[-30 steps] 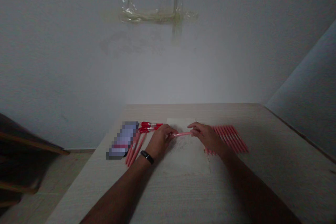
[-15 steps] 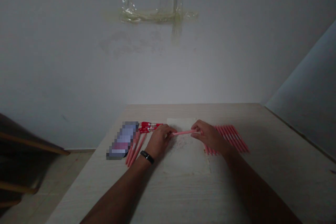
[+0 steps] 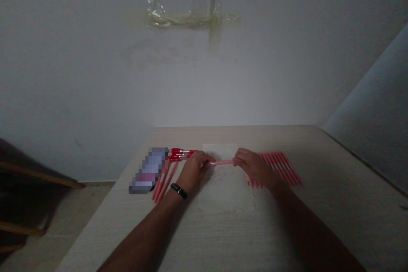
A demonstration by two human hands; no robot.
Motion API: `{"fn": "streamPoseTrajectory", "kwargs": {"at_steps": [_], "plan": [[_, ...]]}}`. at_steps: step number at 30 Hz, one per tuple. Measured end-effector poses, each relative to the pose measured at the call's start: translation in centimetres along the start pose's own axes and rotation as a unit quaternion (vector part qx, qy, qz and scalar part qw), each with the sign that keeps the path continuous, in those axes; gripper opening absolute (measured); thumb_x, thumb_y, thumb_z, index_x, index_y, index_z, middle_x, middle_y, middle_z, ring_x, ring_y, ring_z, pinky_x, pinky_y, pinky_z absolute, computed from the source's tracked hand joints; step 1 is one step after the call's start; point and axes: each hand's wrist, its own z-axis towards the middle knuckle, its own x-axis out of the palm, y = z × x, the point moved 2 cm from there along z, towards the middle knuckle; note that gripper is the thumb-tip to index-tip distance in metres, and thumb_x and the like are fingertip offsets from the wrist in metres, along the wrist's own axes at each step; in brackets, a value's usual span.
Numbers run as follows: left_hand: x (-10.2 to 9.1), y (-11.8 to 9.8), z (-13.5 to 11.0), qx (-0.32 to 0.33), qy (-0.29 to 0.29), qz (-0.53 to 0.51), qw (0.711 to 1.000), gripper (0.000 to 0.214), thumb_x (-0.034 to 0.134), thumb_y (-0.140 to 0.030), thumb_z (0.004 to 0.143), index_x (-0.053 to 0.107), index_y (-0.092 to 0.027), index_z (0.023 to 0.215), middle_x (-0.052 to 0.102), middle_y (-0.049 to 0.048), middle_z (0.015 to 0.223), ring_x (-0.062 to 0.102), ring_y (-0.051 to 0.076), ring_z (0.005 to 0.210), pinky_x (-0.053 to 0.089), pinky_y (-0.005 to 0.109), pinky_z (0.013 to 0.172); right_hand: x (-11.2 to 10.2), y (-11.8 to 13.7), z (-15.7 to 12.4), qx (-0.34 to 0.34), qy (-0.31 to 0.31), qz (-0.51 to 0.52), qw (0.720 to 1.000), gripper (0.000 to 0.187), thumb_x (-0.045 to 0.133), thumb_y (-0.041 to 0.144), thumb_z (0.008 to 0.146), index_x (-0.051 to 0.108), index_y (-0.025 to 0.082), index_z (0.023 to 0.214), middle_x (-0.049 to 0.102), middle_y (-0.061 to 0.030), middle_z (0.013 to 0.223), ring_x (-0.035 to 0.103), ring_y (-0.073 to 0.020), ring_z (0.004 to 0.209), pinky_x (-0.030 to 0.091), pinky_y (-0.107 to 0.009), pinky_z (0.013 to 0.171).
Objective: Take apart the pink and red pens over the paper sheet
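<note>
Both of my hands hold a slim pink pen [image 3: 222, 162] level over a sheet of pale paper [image 3: 228, 199]. At its left end, the fingers of my left hand [image 3: 194, 169] are closed on it; a black band is on that wrist. My right hand [image 3: 250, 163] pinches the other end, its fingertips partly hidden from view. Beneath the pen, small pinkish specks lie scattered on the paper. Beside my right hand is a row of several pink pens [image 3: 282, 168], some covered by my hand and forearm.
Red pen parts [image 3: 181, 154] with silvery sections lie behind my left hand. A few pink barrels [image 3: 165, 185] rest left of my wrist, near a blurred phone-like slab [image 3: 148, 172]. The wooden table [image 3: 204, 242] meets a wall at the back. Wooden furniture [image 3: 35, 174] stands at the left.
My right hand has shifted its grip: its fingertips now close around the pen's right end, which has dipped slightly. My left hand has stayed nearly still.
</note>
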Motion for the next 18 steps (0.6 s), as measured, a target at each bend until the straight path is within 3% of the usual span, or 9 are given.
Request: {"fn": "streamPoseTrajectory", "kwargs": {"at_steps": [4, 8, 14, 18], "plan": [[0.06, 0.11, -0.01, -0.001, -0.001, 0.000, 1.000, 0.014, 0.061, -0.016, 0.091, 0.073, -0.018, 0.096, 0.072, 0.0069, 0.095, 0.062, 0.022, 0.093, 0.044, 0.036, 0.090, -0.17, 0.03, 0.05, -0.007, -0.028, 0.009, 1.000, 0.014, 0.060, 0.034, 0.096, 0.062, 0.020, 0.093, 0.060, -0.0027, 0.094, 0.058, -0.0162, 0.084, 0.044, -0.027, 0.074], [0.11, 0.09, -0.08, 0.002, 0.000, -0.005, 1.000, 0.015, 0.060, -0.016, 0.091, 0.073, -0.018, 0.098, 0.072, 0.0070, 0.095, 0.062, 0.022, 0.092, 0.044, 0.036, 0.088, -0.11, 0.26, 0.03, -0.019, -0.011, 0.003, 1.000, 0.025, 0.049, 0.033, 0.101, 0.060, 0.020, 0.084, 0.059, -0.0025, 0.089, 0.058, -0.0156, 0.082, 0.044, -0.027, 0.075], [0.06, 0.01, -0.11, -0.010, -0.004, -0.009, 1.000, 0.014, 0.060, -0.020, 0.092, 0.073, -0.017, 0.095, 0.070, 0.0076, 0.092, 0.060, 0.022, 0.089, 0.045, 0.035, 0.083, -0.36, 0.50, -0.12, -0.011, -0.035, -0.007, 0.999, 0.021, 0.058, 0.039, 0.097, 0.062, 0.020, 0.091, 0.060, -0.0022, 0.093, 0.058, -0.0154, 0.083, 0.043, -0.026, 0.073], [0.16, 0.11, -0.05, -0.006, 0.001, -0.017, 1.000, 0.013, 0.061, -0.016, 0.090, 0.073, -0.017, 0.094, 0.070, 0.0078, 0.092, 0.060, 0.022, 0.089, 0.044, 0.035, 0.085, 0.03, 0.34, 0.08, -0.008, -0.007, -0.022, 1.000, 0.034, 0.046, 0.038, 0.103, 0.062, 0.019, 0.080, 0.058, -0.0017, 0.085, 0.057, -0.0137, 0.074, 0.043, -0.026, 0.071]]}}
